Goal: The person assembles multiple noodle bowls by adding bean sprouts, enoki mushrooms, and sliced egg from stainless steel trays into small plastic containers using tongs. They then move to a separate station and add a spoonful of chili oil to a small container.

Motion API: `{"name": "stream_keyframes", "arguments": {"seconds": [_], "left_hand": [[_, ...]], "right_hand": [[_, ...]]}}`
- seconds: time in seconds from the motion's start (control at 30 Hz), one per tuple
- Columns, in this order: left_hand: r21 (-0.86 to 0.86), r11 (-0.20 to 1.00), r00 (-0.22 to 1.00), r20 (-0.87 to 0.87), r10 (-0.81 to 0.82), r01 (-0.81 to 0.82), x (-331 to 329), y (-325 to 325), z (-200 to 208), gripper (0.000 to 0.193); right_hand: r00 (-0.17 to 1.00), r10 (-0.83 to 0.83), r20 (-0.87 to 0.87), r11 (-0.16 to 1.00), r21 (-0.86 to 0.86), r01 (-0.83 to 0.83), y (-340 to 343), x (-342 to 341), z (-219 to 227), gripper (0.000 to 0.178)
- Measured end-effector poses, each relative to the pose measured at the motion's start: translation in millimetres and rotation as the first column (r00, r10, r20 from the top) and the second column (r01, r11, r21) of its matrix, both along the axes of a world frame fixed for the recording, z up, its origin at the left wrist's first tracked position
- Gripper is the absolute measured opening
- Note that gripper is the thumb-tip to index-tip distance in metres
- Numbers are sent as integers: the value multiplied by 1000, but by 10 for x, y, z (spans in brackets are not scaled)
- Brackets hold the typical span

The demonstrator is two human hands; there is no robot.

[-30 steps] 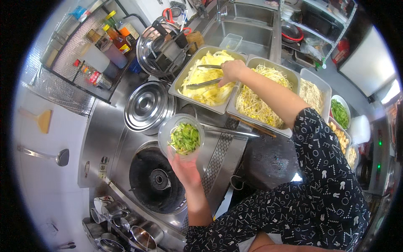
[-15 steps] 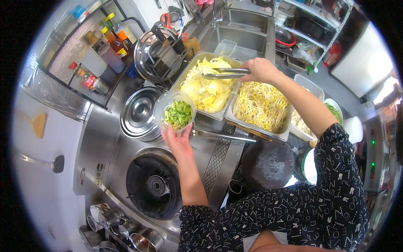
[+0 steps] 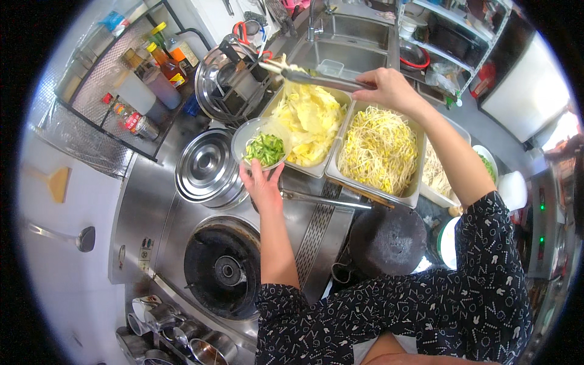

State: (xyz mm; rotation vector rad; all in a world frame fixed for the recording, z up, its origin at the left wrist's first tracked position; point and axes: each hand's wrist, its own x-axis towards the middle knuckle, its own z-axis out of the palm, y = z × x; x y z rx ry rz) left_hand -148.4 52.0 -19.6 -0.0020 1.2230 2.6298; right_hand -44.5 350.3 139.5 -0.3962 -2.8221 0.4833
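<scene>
My left hand [image 3: 265,187] supports a clear plastic bowl [image 3: 239,140] from below and the side, fingers curled against it. Sliced green vegetable [image 3: 265,149] lies inside, looking like cucumber. Metal tongs [image 3: 331,81] are in the grip of my right hand [image 3: 390,92]. Their tips, raised above the far edge of a steel tray, have some pale strands between them, probably shredded cabbage. That tray holds yellow-white cabbage leaves [image 3: 310,125]. Just to its right, bean sprouts [image 3: 380,149] fill a second tray.
Stacked steel lids [image 3: 204,161] sit left of the bowl, with a black wok burner [image 3: 224,267] nearer me. A dark round pan [image 3: 388,240] stands below the sprouts. Sauce bottles [image 3: 164,64] line the rack at far left. Behind the trays is a sink [image 3: 353,58].
The tongs have risen from the cabbage and swung up and left, lifting pale strands. The bowl in my left hand has shifted slightly right and away from me, beside the cabbage tray.
</scene>
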Motion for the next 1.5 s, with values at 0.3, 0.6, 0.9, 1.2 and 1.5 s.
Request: {"name": "stream_keyframes", "arguments": {"seconds": [0.3,0.6,0.9,1.2,1.5], "left_hand": [[70,994,988,123,-89,81,-118,566,-70,75],[101,976,980,32,-196,192,-117,608,-123,72],[27,956,956,21,-293,292,-45,592,-39,55],[0,942,940,69,-334,335,-56,584,35,49],[-71,930,933,52,-357,360,107,501,77,49]], "right_hand": [[952,-20,-305,944,-319,-82,-158,124,452,55],[984,69,162,998,0,-70,-270,194,-5,63],[925,124,358,960,193,-204,-407,117,137,52],[936,62,346,916,353,-191,-299,260,829,46],[915,-83,396,899,425,-103,-590,336,707,45]]}}
